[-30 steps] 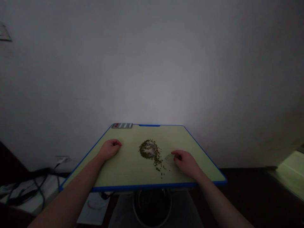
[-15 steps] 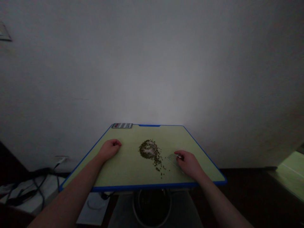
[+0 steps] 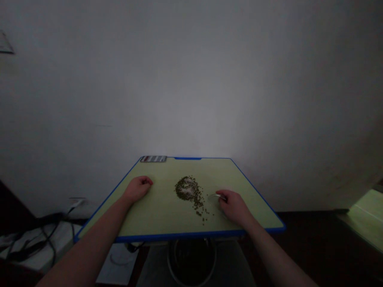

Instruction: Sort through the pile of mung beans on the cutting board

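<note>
A pile of small greenish-brown beans [image 3: 183, 193] lies mid-table, with whitish grains [image 3: 189, 192] in its centre and a trail of loose ones towards the near right. To the right of it, my right hand [image 3: 235, 205] is closed on a thin, pale piece with a shiny edge [image 3: 214, 195], too blurred to name. That piece points left at the trail, just above or on the tabletop; which one I cannot tell. My left hand [image 3: 138, 188] rests on the left of the table with fingers curled in, and nothing shows in them.
The pale green table [image 3: 158, 219] has a raised blue rim and stands against a grey wall. A phone [image 3: 153, 158] lies at its far left corner. Below the near edge is a round metal pot [image 3: 191, 261]. Cables [image 3: 48, 235] lie on the lower left.
My right hand has moved slightly left, and the thin piece has turned, so it looks narrower than before. My left hand and the pile look the same.
</note>
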The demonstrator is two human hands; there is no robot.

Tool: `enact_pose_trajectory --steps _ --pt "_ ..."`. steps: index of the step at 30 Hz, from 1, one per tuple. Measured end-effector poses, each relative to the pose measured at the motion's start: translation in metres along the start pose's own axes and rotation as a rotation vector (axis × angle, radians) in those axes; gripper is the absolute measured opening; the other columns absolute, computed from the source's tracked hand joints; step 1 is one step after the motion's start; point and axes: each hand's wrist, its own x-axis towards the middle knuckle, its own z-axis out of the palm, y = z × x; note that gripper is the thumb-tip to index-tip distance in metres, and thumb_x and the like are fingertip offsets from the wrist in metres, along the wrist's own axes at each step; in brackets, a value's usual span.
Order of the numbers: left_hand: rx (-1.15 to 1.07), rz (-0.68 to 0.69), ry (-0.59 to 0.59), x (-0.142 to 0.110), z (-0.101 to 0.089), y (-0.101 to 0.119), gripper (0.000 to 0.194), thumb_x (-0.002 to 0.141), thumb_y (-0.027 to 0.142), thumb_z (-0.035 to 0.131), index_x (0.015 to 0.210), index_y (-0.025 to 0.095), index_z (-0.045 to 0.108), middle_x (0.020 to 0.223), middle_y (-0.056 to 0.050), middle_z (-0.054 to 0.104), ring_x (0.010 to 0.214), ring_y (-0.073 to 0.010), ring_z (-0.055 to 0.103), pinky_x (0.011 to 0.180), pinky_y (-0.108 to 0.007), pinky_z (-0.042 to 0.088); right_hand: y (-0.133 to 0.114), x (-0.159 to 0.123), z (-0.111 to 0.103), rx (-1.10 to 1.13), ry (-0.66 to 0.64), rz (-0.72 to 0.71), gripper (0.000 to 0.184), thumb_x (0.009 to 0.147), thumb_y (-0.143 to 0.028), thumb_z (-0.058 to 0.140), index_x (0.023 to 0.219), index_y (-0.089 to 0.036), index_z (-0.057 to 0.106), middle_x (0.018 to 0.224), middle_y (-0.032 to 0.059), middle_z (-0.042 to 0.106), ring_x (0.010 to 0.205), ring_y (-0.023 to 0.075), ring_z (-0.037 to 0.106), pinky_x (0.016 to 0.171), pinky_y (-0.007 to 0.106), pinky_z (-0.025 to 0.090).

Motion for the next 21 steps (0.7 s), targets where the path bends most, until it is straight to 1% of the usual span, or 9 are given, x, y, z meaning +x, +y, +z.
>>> enact_pose_trajectory --steps 5,10,13,17,21 --pt "-0.003 0.017 -0.009 0.000 0.000 -0.001 0.018 0.060 0.023 0.044 0.068 0.016 0.060 0.058 0.000 0.058 0.057 -0.0141 0.052 0.053 -0.024 0.038 0.014 0.005 -0.007 -0.025 0.033 0.058 0.035 0.070 -0.018 0.044 0.101 -0.014 0.061 0.079 0.0050 0.064 0.071 0.0143 0.056 0.070 0.025 0.041" --pt "-0.009 0.005 -0.004 -0.002 -0.001 0.001 0.017 0.061 0.023 0.045 0.068 0.017 0.059 0.057 0.000 0.057 0.056 -0.0144 0.053 0.053 -0.024 0.038 0.025 0.011 -0.012 -0.073 0.092 0.076 0.034 0.070 -0.018 0.044 0.099 -0.015 0.062 0.082 0.0063 0.064 0.074 0.0156 0.057 0.072 0.026 0.041" --pt "-0.011 0.010 -0.002 -0.002 -0.001 0.001 0.018 0.060 0.022 0.045 0.068 0.017 0.060 0.057 0.000 0.057 0.056 -0.0145 0.053 0.053 -0.024 0.038 0.021 0.017 -0.010 -0.043 0.073 0.052 0.035 0.071 -0.019 0.043 0.101 -0.015 0.061 0.084 0.0059 0.065 0.075 0.0149 0.057 0.073 0.025 0.041" --pt "-0.010 0.023 -0.005 -0.001 -0.001 0.000 0.019 0.059 0.022 0.044 0.068 0.016 0.060 0.057 0.000 0.058 0.056 -0.0140 0.052 0.053 -0.023 0.038 0.012 0.023 -0.001 -0.026 0.034 -0.021 0.036 0.070 -0.017 0.043 0.101 -0.015 0.061 0.091 0.0066 0.064 0.081 0.0151 0.057 0.075 0.025 0.040" --pt "-0.001 0.012 -0.010 0.000 -0.001 -0.001 0.018 0.060 0.020 0.045 0.069 0.017 0.060 0.057 0.000 0.057 0.056 -0.0141 0.053 0.053 -0.023 0.038 0.006 0.022 0.004 0.003 -0.018 -0.052 0.034 0.072 -0.019 0.043 0.100 -0.015 0.061 0.089 0.0068 0.064 0.079 0.0154 0.057 0.075 0.026 0.040"
